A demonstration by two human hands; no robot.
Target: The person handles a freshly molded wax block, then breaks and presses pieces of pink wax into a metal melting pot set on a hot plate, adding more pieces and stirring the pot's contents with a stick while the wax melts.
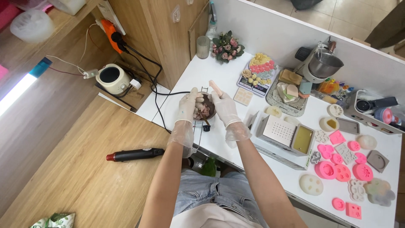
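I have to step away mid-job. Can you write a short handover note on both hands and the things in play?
Left hand: gloved, steadying the rim of the small dark pot.
Right hand: gloved, grip closed on a pinkish stick held over the pot.
Pot sits on a small stand at the white table edge, with pale chunks inside, still solid.
Silicone moulds lie spread out to the right; whether any is filled cannot be told.

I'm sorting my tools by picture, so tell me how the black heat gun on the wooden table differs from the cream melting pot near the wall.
The heat gun is black, long and slim, lying on its side on the wooden table; the melting pot is cream, round and squat, standing upright with its dark opening upward. The pot sits farther from the gloved left hand and right hand, which are at a small dark bowl. Neither is being touched.
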